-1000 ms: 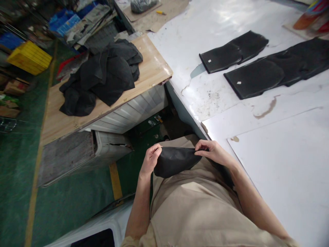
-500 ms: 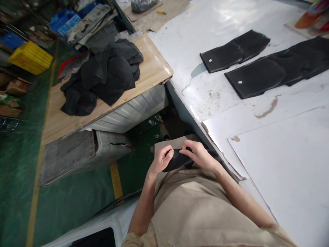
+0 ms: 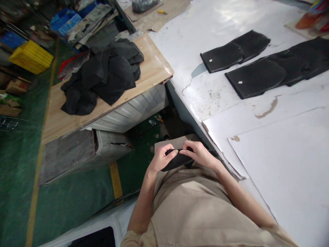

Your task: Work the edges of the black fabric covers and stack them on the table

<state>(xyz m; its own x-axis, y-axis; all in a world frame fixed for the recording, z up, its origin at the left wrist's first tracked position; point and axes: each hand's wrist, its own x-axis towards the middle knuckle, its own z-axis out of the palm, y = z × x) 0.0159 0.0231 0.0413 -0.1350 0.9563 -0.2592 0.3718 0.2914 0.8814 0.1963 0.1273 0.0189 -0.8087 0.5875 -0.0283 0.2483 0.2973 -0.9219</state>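
My grip is closed: left hand [image 3: 162, 158] and right hand [image 3: 197, 153] both pinch the edge of a black piece [image 3: 177, 162], before beige clothing [image 3: 196, 204]. Farther off, a short black panel [image 3: 227, 55] and a longer one [image 3: 269, 71] lie on the white surface [image 3: 285, 147]; left, a dark cloth heap [image 3: 102, 75] sits on the wooden surface [image 3: 155, 65].

And the black piece [image 3: 178, 161] partly vanishes behind fingers [image 3: 172, 155] | longer black strip [image 3: 272, 72] runs off right | orange item [image 3: 305, 21] blurred!
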